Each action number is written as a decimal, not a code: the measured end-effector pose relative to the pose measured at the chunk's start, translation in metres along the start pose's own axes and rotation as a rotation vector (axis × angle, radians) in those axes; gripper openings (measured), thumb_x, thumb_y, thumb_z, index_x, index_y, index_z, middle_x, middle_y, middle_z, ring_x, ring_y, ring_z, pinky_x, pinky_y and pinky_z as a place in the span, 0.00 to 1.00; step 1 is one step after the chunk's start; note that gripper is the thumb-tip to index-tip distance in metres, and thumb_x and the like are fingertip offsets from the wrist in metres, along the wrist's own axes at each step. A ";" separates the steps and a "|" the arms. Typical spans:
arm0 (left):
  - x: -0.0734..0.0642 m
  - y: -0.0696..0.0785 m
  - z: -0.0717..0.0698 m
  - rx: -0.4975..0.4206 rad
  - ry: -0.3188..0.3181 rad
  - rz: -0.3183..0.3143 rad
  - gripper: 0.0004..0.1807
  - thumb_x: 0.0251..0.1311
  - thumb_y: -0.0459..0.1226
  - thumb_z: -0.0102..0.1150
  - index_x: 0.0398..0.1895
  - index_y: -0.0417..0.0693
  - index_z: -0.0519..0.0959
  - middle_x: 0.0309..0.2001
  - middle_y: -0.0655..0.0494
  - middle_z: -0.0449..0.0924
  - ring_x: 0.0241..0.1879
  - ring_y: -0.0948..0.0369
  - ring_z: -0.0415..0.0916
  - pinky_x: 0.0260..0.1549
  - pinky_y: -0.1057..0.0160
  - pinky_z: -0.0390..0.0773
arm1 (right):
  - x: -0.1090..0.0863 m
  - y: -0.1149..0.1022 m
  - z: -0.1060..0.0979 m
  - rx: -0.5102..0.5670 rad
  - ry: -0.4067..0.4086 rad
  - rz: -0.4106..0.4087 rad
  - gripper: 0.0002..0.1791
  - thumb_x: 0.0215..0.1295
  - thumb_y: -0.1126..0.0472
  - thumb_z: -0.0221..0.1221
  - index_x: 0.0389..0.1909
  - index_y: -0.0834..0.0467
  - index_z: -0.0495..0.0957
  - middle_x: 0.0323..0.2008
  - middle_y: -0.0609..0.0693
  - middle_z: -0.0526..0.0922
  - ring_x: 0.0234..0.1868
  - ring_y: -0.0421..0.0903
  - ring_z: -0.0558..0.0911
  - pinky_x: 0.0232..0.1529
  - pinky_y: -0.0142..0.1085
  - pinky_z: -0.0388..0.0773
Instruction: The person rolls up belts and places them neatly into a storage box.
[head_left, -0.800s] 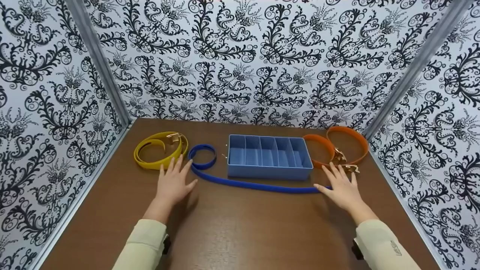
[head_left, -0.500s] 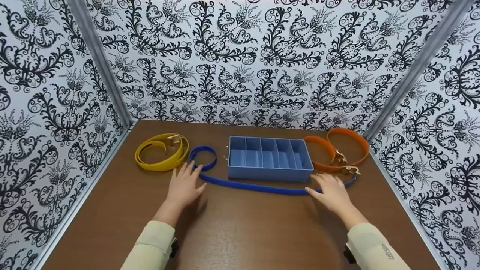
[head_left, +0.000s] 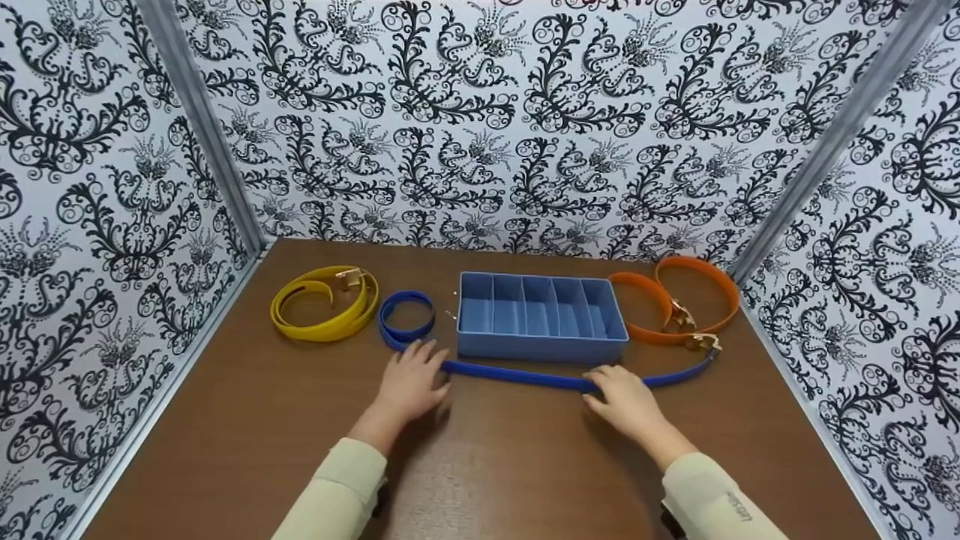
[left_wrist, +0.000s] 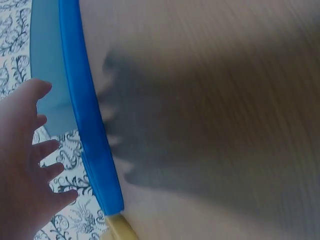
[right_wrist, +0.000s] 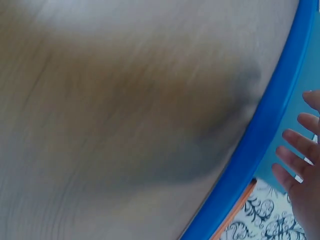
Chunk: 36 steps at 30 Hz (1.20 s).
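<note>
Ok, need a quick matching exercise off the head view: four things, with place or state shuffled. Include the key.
Things
1. Yellow belt
2. Blue belt
3. Orange belt
4. Box

Place or state
A. On the right of the box, in wide loops
B. Divided into compartments
C. Coiled, furthest left of the four
D. Small coil at one end, the rest stretched along the near side of the box

Pairs: 1-C, 2-D, 3-A, 4-B
</note>
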<state>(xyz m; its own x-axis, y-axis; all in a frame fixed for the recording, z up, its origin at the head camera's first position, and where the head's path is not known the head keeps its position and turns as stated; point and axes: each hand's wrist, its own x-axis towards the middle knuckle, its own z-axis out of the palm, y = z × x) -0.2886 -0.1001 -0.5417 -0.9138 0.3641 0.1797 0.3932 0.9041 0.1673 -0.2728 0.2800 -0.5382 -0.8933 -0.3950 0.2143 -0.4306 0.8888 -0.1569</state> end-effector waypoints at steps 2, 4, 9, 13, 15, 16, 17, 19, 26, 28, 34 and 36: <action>0.002 0.003 0.004 -0.007 -0.031 0.008 0.33 0.60 0.51 0.61 0.68 0.51 0.70 0.69 0.48 0.65 0.69 0.44 0.57 0.60 0.37 0.61 | 0.002 -0.006 0.006 0.017 -0.008 -0.010 0.21 0.60 0.56 0.66 0.52 0.61 0.81 0.49 0.56 0.81 0.51 0.57 0.78 0.54 0.53 0.72; 0.003 0.004 0.008 -0.027 -0.061 0.004 0.34 0.60 0.51 0.60 0.69 0.51 0.69 0.69 0.50 0.65 0.70 0.45 0.56 0.61 0.36 0.59 | 0.004 -0.011 0.011 0.036 -0.034 -0.007 0.24 0.60 0.56 0.66 0.56 0.62 0.78 0.53 0.58 0.80 0.55 0.57 0.77 0.57 0.53 0.70; 0.004 0.004 0.016 -0.087 -0.108 -0.037 0.34 0.62 0.49 0.61 0.70 0.50 0.68 0.69 0.49 0.65 0.71 0.45 0.53 0.62 0.36 0.57 | 0.010 -0.022 0.023 0.085 -0.090 0.016 0.28 0.62 0.58 0.64 0.61 0.65 0.73 0.58 0.62 0.76 0.60 0.59 0.73 0.62 0.53 0.65; 0.004 0.003 0.020 -0.109 -0.075 -0.016 0.30 0.62 0.44 0.62 0.67 0.45 0.71 0.66 0.45 0.69 0.69 0.42 0.57 0.61 0.37 0.60 | 0.013 -0.024 0.030 0.088 -0.021 -0.004 0.23 0.61 0.64 0.64 0.56 0.67 0.77 0.51 0.63 0.80 0.55 0.61 0.77 0.61 0.56 0.66; 0.005 0.003 0.022 -0.095 -0.040 0.015 0.27 0.62 0.41 0.62 0.63 0.41 0.73 0.62 0.43 0.72 0.66 0.41 0.61 0.61 0.40 0.62 | 0.013 -0.025 0.034 0.090 0.035 -0.017 0.18 0.59 0.68 0.65 0.51 0.67 0.79 0.46 0.62 0.81 0.50 0.60 0.79 0.58 0.57 0.68; 0.006 0.003 0.023 -0.085 -0.022 0.030 0.25 0.61 0.40 0.62 0.61 0.40 0.75 0.60 0.42 0.74 0.64 0.41 0.63 0.61 0.42 0.63 | 0.013 -0.025 0.035 0.093 0.063 -0.022 0.16 0.58 0.70 0.65 0.49 0.67 0.81 0.43 0.62 0.82 0.48 0.60 0.80 0.57 0.58 0.69; 0.006 0.003 0.024 -0.078 -0.004 0.043 0.23 0.61 0.38 0.62 0.59 0.38 0.76 0.58 0.41 0.75 0.62 0.41 0.66 0.61 0.44 0.64 | 0.013 -0.025 0.036 0.097 0.087 -0.024 0.14 0.57 0.72 0.65 0.46 0.67 0.81 0.41 0.61 0.82 0.46 0.59 0.81 0.56 0.58 0.70; 0.007 0.004 0.025 -0.068 0.031 0.063 0.19 0.60 0.36 0.63 0.54 0.37 0.78 0.53 0.41 0.78 0.57 0.42 0.70 0.59 0.48 0.66 | 0.013 -0.025 0.038 0.115 0.127 -0.023 0.11 0.54 0.75 0.65 0.40 0.66 0.82 0.37 0.59 0.82 0.43 0.59 0.81 0.54 0.58 0.71; 0.004 0.002 0.024 -0.100 0.138 0.112 0.04 0.57 0.29 0.64 0.34 0.41 0.80 0.38 0.46 0.80 0.42 0.46 0.75 0.47 0.52 0.73 | 0.010 -0.024 0.037 0.148 0.175 -0.057 0.07 0.52 0.76 0.66 0.30 0.62 0.82 0.29 0.54 0.81 0.36 0.55 0.81 0.50 0.53 0.75; 0.004 0.000 0.023 -0.108 0.158 0.132 0.03 0.56 0.28 0.64 0.32 0.40 0.80 0.36 0.46 0.80 0.40 0.46 0.75 0.45 0.52 0.74 | 0.009 -0.021 0.036 0.143 0.159 -0.085 0.07 0.53 0.75 0.67 0.30 0.61 0.81 0.29 0.52 0.80 0.35 0.54 0.81 0.50 0.53 0.75; 0.004 -0.002 0.020 -0.125 0.163 0.168 0.04 0.55 0.27 0.64 0.27 0.40 0.79 0.31 0.47 0.79 0.37 0.47 0.76 0.41 0.52 0.75 | 0.004 -0.015 0.030 0.163 0.105 -0.182 0.06 0.54 0.74 0.66 0.30 0.61 0.82 0.28 0.51 0.80 0.35 0.52 0.81 0.53 0.56 0.73; 0.003 -0.002 0.019 -0.124 0.157 0.169 0.04 0.55 0.27 0.64 0.26 0.40 0.79 0.30 0.48 0.78 0.36 0.47 0.76 0.41 0.52 0.75 | 0.002 -0.012 0.028 0.175 0.100 -0.211 0.06 0.54 0.74 0.66 0.30 0.61 0.82 0.28 0.51 0.80 0.34 0.51 0.81 0.53 0.56 0.73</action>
<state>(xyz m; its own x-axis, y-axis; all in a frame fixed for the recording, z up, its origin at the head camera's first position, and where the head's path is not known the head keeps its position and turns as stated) -0.2945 -0.0964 -0.5601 -0.8112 0.4594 0.3619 0.5569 0.7956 0.2385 -0.2726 0.2618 -0.5624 -0.7681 -0.5346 0.3525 -0.6292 0.7321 -0.2608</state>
